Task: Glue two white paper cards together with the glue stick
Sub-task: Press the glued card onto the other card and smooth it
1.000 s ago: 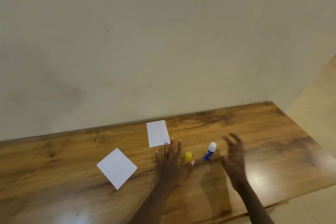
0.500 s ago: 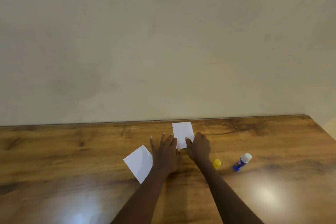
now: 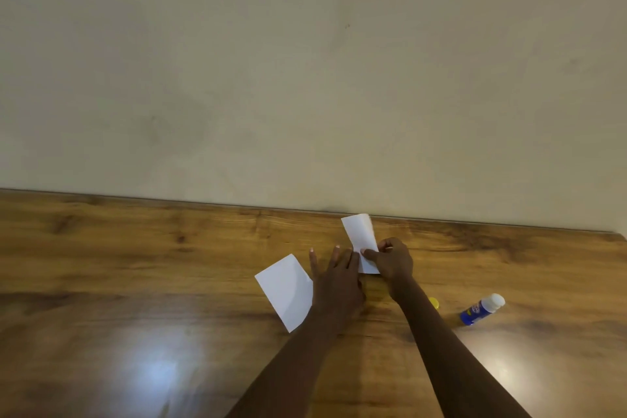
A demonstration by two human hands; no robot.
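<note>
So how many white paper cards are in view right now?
2. One white card lies flat on the table, just left of the left hand. The second card is pinched by the right hand, nearer the wall. A hand could hide more, but none shows.

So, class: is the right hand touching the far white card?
Touching. The head view shows the right hand pinching the far white card, one digit across its face.

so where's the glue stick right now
Head view: the glue stick rests on the wooden table at the right, just right of the yellow cap, untouched.
</note>
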